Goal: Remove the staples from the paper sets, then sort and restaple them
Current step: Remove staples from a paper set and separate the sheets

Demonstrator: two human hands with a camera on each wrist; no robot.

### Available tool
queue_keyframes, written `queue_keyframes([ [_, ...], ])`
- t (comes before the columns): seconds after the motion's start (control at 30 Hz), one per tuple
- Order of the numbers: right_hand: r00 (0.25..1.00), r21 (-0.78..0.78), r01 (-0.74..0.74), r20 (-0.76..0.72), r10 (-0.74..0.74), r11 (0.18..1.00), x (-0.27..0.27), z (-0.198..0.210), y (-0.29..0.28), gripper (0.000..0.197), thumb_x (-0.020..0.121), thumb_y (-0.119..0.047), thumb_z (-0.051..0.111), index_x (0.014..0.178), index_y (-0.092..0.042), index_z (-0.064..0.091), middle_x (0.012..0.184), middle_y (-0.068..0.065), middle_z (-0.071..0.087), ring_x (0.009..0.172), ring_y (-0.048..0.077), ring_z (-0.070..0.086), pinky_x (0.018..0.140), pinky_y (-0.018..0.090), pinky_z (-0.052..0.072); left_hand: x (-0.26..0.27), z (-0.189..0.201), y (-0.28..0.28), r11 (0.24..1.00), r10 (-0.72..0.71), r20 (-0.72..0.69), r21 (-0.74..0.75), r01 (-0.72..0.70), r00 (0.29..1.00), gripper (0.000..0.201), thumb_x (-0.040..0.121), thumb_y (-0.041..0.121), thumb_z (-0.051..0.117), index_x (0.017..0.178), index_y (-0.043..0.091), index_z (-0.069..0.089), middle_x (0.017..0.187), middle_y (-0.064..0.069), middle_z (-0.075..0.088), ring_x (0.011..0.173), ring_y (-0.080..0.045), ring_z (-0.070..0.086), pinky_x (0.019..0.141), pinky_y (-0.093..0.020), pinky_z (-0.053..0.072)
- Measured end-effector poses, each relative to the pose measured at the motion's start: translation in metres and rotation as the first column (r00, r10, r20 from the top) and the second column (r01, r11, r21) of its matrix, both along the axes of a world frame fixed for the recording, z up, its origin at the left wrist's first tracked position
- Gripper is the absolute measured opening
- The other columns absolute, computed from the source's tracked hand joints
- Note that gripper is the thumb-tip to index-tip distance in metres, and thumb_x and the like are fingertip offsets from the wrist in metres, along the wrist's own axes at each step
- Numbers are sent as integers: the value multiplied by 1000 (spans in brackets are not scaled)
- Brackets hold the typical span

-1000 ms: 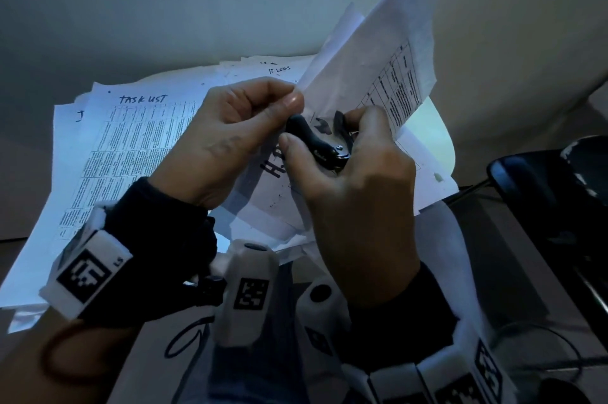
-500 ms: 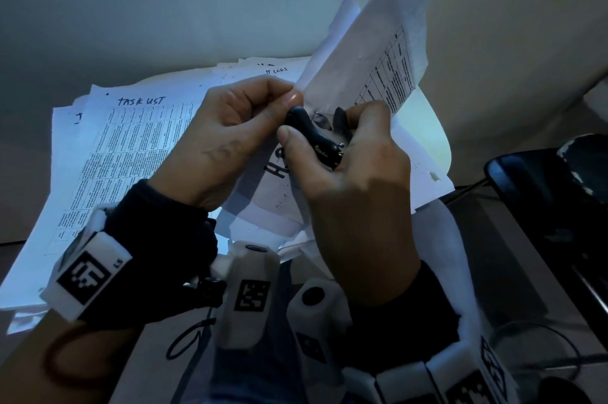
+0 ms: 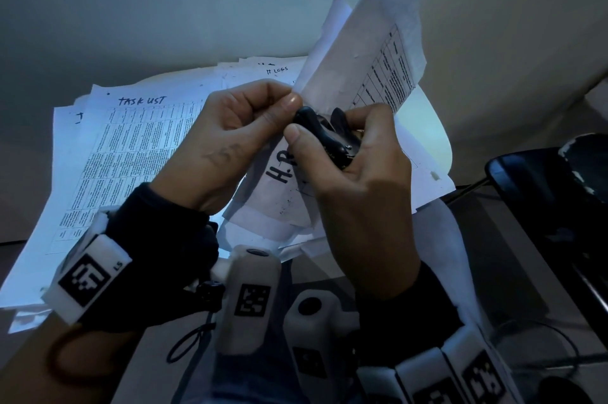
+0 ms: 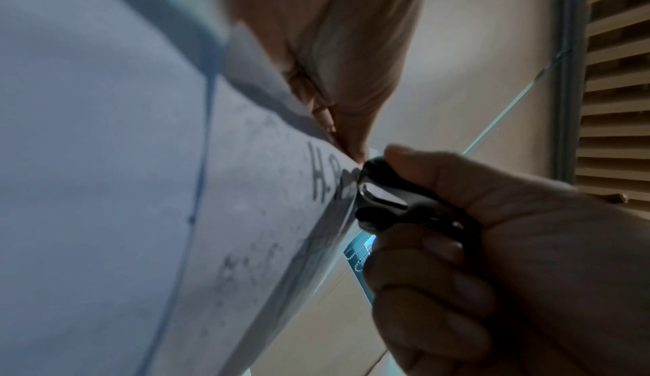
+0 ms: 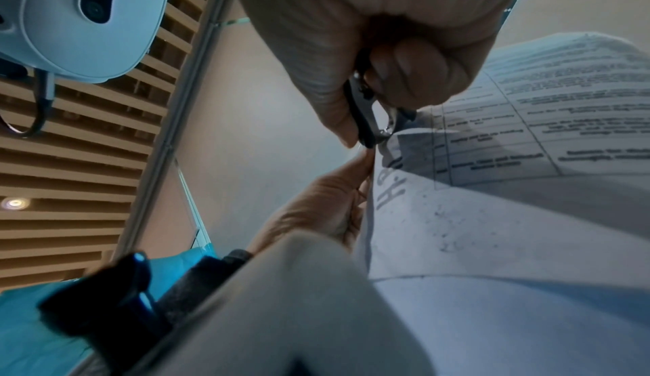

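1. Papers lie spread over the pale work surface [image 3: 164, 8]: a loose spread of printed sheets [image 3: 131, 157], the top one headed "TASK LIST" in marker, with another marked "IT LOGS" [image 3: 278, 69] behind it; all of this has kept its place across the last second
2. Held paper set [image 3: 362, 51], marked "H.R" near its corner, stands lifted off the spread and tilted up to the right, its printed table facing the person; against a second ago it leans a little more upright, and its corner sits at the same spot between the two hands
3. Right hand [image 3: 358, 193] has thumb and fingers curled round the black staple remover [image 3: 329, 140], thumb pressing one wing and index finger the other, and it has barely shifted
4. Left hand [image 3: 230, 143] pinches the set's top corner between thumb and curled fingers, just beside the tool's nose, steadying the paper against the pull
5. Staple remover in the right wrist view [image 5: 367, 116] shows its metal claws meeting at the paper's corner edge, so the tool looks squeezed nearly closed on the staple site
6. Staple itself is too small to make out in any view; whether it is free cannot be told
7. Judged from the small change alone, the extraction is mid-way: this set is not yet unfastened, and sorting and restapling lie ahead
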State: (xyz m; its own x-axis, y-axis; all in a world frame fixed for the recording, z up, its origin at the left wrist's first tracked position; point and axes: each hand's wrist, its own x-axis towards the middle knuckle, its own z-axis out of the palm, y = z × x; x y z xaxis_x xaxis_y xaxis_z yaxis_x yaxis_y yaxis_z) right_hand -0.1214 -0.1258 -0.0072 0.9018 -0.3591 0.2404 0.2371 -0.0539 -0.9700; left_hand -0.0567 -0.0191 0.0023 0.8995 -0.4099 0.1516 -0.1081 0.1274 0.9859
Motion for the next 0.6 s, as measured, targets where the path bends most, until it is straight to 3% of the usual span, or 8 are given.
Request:
queue_keyframes([
  [0.3,998,51,50,29,-51,997,1,-6,1,24,80,-17,71,87,-7,50,65,-7,60,63,7,63,58,28,54,-2,0,-3,1000,23,43,14,-23,999,10,81,11,57,84,4,63,71,3,70,67,-7,64,67,-16,51],
  [0.47,996,83,61,53,-66,995,4,-9,0,19,79,-17,67,81,-12,49,60,-11,58,58,3,61,51,19,49,1,-2,-2,997,67,15,29,-68,998,8,78,10,62,83,9,68,78,-6,69,73,-16,64,72,-25,55],
  [0.6,998,166,40,41,-47,985,6,-13,-1,18,77,-20,67,81,-11,52,61,-12,60,56,1,57,52,19,49,0,-2,-7,996,87,2,30,-87,996,4,83,4,60,81,7,62,70,-1,66,65,-11,61,68,-22,52],
])
